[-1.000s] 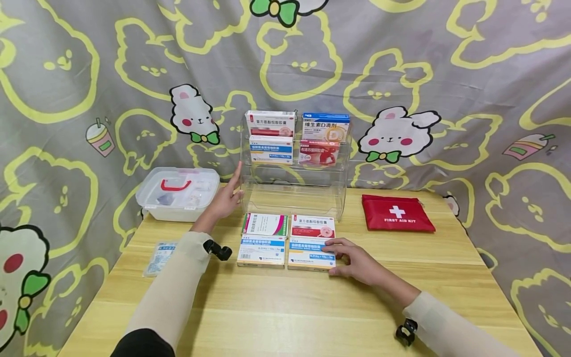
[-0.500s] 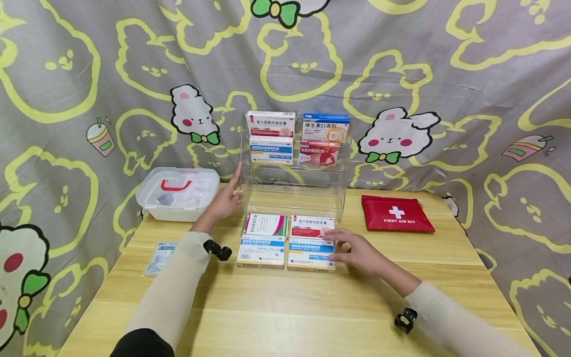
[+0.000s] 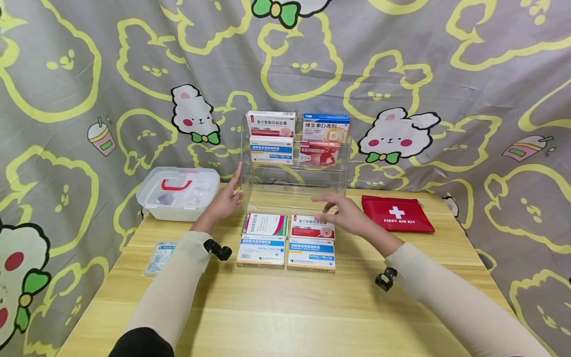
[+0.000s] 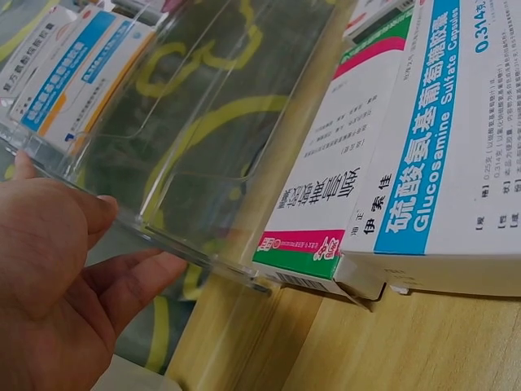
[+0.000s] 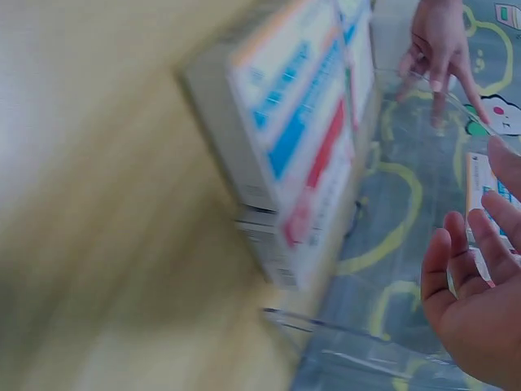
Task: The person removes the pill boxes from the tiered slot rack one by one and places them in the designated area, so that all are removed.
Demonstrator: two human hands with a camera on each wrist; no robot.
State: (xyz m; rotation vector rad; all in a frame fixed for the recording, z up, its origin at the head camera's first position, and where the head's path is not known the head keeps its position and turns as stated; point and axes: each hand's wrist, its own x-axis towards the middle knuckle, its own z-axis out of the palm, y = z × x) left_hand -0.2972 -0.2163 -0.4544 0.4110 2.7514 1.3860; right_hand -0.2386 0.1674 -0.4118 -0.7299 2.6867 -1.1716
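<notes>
My left hand (image 3: 226, 201) touches the left side of a clear tiered display rack (image 3: 296, 191), its index finger straight along the edge. In the left wrist view, the left fingertips (image 4: 167, 265) meet the rack's rim. My right hand (image 3: 345, 213) hovers over a white-and-red medicine box (image 3: 308, 229), fingers loosely bent and holding nothing. Beside that box lies a white, green and magenta box (image 3: 264, 224). In front lie two blue-and-white glucosamine boxes, a left one (image 3: 260, 252) and a right one (image 3: 311, 254).
Upper rack tiers hold a white-and-red box (image 3: 270, 124), a vitamin D box (image 3: 325, 129), a blue-and-white box (image 3: 271, 151) and a red box (image 3: 318, 153). A lidded plastic case (image 3: 178, 210) stands left, a flat packet (image 3: 159, 258) nearer, and a red first aid pouch (image 3: 397, 213) right.
My right hand has left the right glucosamine box and moved forward, away from me, over the white-and-red box toward the rack. My left hand stays at the rack's side.
</notes>
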